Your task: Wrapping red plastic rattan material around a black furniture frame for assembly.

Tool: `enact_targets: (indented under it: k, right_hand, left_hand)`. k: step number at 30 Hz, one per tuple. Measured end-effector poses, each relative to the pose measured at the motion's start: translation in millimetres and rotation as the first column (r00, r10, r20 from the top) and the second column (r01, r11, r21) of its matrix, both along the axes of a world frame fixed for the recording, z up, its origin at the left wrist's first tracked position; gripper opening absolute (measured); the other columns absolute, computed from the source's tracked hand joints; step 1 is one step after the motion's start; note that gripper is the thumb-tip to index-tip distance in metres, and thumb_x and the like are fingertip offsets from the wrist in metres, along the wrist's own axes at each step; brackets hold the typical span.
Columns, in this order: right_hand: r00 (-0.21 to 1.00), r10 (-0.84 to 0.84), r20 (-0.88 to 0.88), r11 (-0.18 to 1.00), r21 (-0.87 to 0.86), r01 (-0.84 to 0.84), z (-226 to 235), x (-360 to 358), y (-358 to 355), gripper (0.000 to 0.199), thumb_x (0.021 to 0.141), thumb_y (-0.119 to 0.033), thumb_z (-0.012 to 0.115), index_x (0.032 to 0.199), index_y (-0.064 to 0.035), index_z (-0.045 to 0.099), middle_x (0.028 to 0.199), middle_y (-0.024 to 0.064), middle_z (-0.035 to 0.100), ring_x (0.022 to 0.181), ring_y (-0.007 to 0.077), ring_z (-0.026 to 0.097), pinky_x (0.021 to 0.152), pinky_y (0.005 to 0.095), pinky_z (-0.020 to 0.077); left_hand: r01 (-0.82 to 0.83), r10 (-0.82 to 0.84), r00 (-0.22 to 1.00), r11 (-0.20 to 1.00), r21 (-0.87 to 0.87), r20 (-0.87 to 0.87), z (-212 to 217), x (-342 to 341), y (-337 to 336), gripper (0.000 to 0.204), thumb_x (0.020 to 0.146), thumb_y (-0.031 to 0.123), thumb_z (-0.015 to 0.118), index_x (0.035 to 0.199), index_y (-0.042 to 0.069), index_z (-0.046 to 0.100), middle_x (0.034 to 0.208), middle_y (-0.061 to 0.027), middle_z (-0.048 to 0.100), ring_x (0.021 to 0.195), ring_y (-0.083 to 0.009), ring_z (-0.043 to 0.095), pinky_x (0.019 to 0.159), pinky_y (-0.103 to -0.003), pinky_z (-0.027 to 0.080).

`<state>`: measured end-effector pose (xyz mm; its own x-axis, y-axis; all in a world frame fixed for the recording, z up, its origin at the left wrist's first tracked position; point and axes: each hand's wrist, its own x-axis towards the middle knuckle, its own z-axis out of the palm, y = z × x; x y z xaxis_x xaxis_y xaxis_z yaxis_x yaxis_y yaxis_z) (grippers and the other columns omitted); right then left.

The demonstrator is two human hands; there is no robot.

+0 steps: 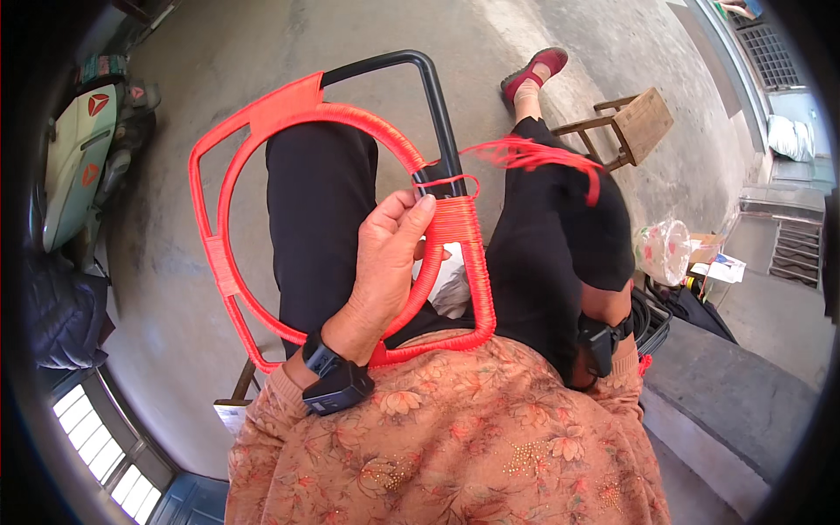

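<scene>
A rounded rectangular frame (429, 83) with a round inner ring rests across my thighs. Orange-red cord wraps most of it; one corner shows bare black tube. My left hand (398, 227) is closed on the frame, thumb and forefinger pinching where the wrapping stops. A loop of red cord (472, 181) passes loosely around the bare tube there. From it a loose bundle of red strands (534, 157) trails over my right knee. My right hand (605, 304) is at the outer side of my right thigh, its fingers hidden behind the black trouser leg.
A small wooden stool (643, 127) stands beyond my right knee. At my right are a clear plastic bag (662, 252), black coiled cable (647, 319) and a grey ledge (717, 376). A scooter (83, 166) is parked at far left, a dark padded jacket (70, 306) below it.
</scene>
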<state>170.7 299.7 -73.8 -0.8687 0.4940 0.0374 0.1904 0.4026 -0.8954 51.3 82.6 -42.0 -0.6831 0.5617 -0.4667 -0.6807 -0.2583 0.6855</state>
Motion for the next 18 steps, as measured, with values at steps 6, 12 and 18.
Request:
enact_targets:
  k: [6,12,18]
  right_hand:
    - [0.945,0.295,0.138,0.949,0.074,-0.307,15.7,-42.4,-19.8,0.026,0.091,-0.021,0.055,0.109,-0.0029,0.061,0.077,0.0033,0.063,0.069,0.0131,0.058,0.062,0.0272,0.0463]
    - [0.733,0.678,0.066,0.67,0.357,-0.651,26.8,-54.7,-20.7,0.027,0.089,-0.02,0.059,0.109,-0.0021,0.061,0.087,0.0054,0.064,0.074,0.0138,0.06,0.065,0.0269,0.0475]
    - [0.995,0.058,-0.084,0.991,-0.117,-0.067,38.5,-72.5,-43.1,0.033,0.084,-0.015,0.066,0.114,-0.0029,0.059,0.1,0.0089,0.066,0.087,0.0138,0.064,0.07,0.0272,0.0501]
  left_hand:
    - [0.158,-0.16,0.987,0.985,0.067,0.028,-1.2,-3.6,0.6,0.031,0.098,0.029,0.046,0.116,0.004,0.05,0.098,-0.0083,0.063,0.078,-0.0135,0.063,0.057,-0.025,0.053]
    - [0.212,-0.212,0.977,0.977,-0.008,0.005,-0.7,-4.5,-1.7,0.032,0.098,0.029,0.046,0.116,0.003,0.051,0.1,-0.0076,0.064,0.081,-0.0131,0.063,0.062,-0.026,0.052]
    - [0.097,-0.097,0.995,0.995,-0.017,-0.005,-1.0,-2.1,-0.2,0.031,0.098,0.027,0.048,0.118,0.004,0.049,0.104,-0.0076,0.064,0.084,-0.0122,0.063,0.064,-0.025,0.052]
